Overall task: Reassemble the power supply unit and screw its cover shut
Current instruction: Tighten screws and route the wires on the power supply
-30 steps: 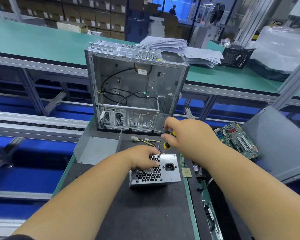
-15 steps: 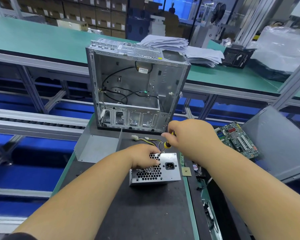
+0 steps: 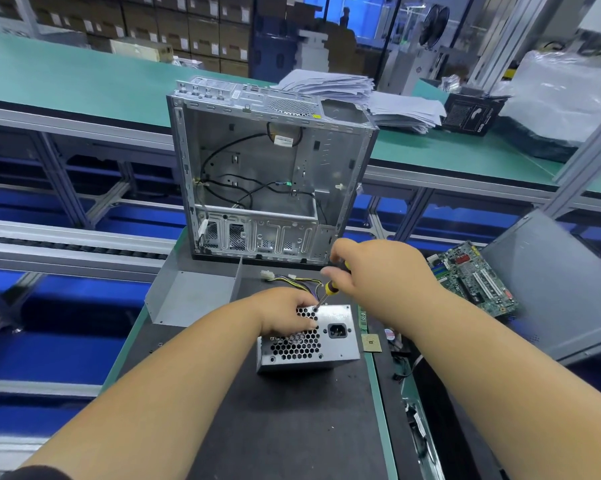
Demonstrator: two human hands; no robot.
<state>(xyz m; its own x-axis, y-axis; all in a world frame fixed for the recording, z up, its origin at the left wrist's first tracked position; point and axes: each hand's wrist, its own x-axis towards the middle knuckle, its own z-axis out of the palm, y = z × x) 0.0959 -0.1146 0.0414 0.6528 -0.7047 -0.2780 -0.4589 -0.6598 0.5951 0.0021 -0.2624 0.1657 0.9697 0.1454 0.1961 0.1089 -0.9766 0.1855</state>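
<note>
Left hand of mine curls over the top edge of the power supply, which lies on the dark mat just before the open computer case. My right hand grips a yellow-and-black screwdriver, its tip at the upper edge. No writing on the unit is legible. It is a grey metal box with honeycomb vents and a black socket. Black cables hang inside the case.
</note>
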